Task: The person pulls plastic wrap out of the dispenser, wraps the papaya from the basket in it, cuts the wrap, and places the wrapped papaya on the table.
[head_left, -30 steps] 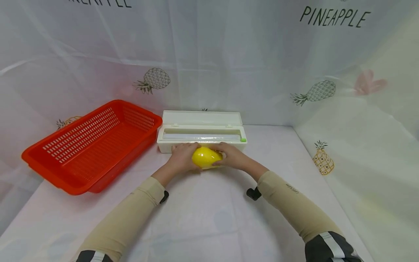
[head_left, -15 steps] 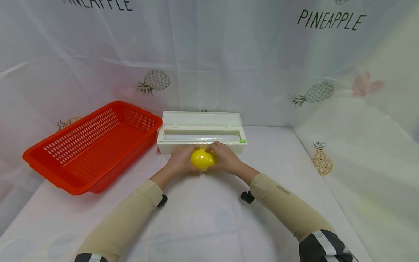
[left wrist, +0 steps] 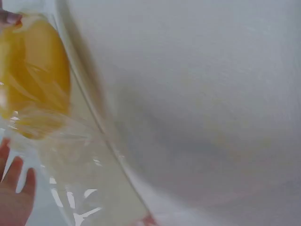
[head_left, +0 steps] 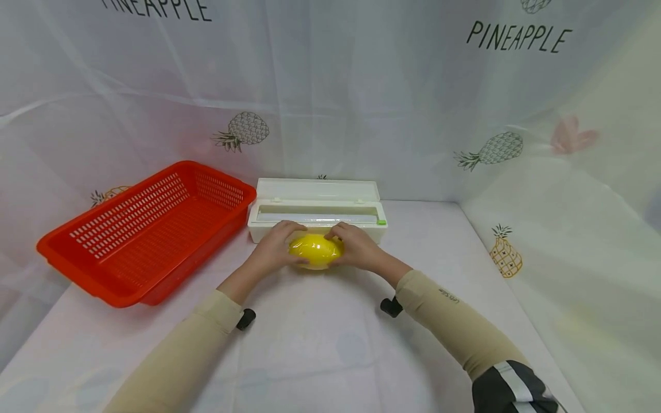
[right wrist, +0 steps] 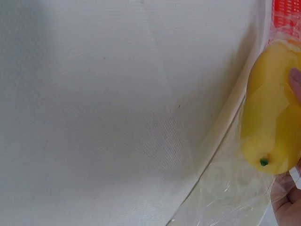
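A yellow fruit-shaped object with clear film over it (head_left: 315,250) (left wrist: 40,70) (right wrist: 270,113) lies in front of the white film dispenser (head_left: 320,195). My right hand (head_left: 357,248) grips its right end with curled fingers in the head view. At the left end is my left hand (head_left: 271,248), thumb and forefinger apart. Spread, fairly straight fingers of a hand (left wrist: 16,197) show beside the film in the left wrist view. A green tip (right wrist: 264,162) shows on the yellow object in the right wrist view. Some fingertips are hidden.
An orange-red perforated basket (head_left: 155,223) stands on the left, its right end close to the dispenser. The dispenser's lid (head_left: 317,188) is raised. A cloth printed with pineapples (head_left: 361,115) hangs behind the white-covered table (head_left: 320,355).
My left hand has moved left, and its fingers have spread. The yellow object has shifted slightly left, with more of it showing between the hands. My right hand has also moved a little left.
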Available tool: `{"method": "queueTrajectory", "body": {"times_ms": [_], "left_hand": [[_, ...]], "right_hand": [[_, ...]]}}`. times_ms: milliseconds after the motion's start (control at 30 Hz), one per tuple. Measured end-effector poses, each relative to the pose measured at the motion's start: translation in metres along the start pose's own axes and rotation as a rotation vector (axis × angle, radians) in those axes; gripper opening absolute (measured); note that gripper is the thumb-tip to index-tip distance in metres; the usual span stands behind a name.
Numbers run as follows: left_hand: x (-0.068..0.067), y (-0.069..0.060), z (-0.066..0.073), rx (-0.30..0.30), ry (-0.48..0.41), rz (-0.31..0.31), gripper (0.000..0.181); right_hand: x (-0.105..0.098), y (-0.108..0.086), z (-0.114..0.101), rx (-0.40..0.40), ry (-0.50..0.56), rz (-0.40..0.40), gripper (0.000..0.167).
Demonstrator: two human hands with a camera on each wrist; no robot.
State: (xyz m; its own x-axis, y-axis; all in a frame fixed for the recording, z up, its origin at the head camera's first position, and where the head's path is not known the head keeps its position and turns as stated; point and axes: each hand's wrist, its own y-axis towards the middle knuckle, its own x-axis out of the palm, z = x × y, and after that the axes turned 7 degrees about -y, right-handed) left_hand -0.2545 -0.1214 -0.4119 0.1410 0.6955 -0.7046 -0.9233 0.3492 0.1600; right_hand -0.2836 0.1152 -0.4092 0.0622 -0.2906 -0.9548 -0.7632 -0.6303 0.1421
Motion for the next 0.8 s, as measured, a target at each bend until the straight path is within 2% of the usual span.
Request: {"method": "queueTrajectory", "body": {"times_ms": [133, 267, 367, 467, 533, 800], "left_hand": [[0.003, -0.008, 0.014, 0.087, -0.092, 0.037, 0.057], [0.010, -0.013, 0.019, 0.136, -0.164, 0.014, 0.050], [0.013, -0.013, 0.013, 0.091, -0.128, 0.031, 0.050], [0.014, -0.010, 0.005, 0.008, -0.072, 0.059, 0.056], [0.014, -0.007, 0.000, -0.025, -0.034, 0.062, 0.063], [0.017, 0.004, -0.006, -0.049, 0.079, 0.033, 0.077]], "right_hand": [[0.000, 0.001, 0.000, -0.002, -0.004, -0.002, 0.062], [-0.002, 0.003, 0.001, -0.009, 0.008, 0.003, 0.061], [-0.003, 0.003, 0.001, -0.009, 0.023, -0.005, 0.061], [-0.004, 0.003, 0.001, 0.002, 0.036, -0.019, 0.061], [-0.004, 0.003, 0.002, 0.016, 0.047, -0.027, 0.062], [-0.003, 0.006, 0.010, 0.038, 0.076, -0.032, 0.062]]}}
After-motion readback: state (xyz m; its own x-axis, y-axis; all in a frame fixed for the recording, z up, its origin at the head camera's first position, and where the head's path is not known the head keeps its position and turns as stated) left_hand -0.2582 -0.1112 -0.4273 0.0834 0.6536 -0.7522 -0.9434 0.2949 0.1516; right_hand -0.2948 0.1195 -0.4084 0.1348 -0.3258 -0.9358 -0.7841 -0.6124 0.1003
